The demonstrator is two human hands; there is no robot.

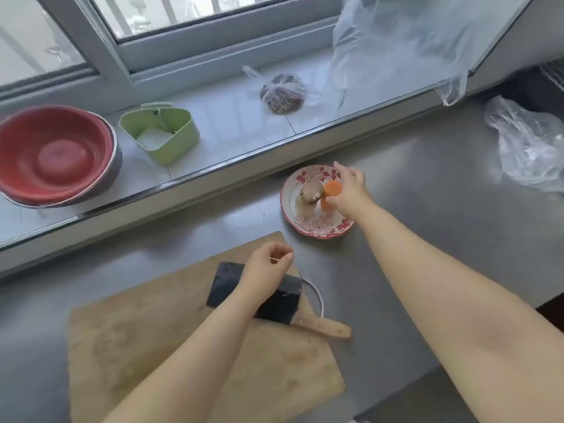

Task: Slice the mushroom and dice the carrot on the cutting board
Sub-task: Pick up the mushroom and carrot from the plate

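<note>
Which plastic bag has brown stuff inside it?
The small knotted bag on the windowsill, behind the flowered plate. The big bag by the window and the crumpled bag on the counter look see-through, with nothing brown showing.

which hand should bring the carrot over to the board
Right. The right hand is already on the carrot in the plate; the left hand hovers over the cleaver on the cutting board.

Brown-capped mushroom [310, 195] beside orange carrot chunk [331, 190], both unsliced, beyond wooden cutting board [171, 337].
</note>
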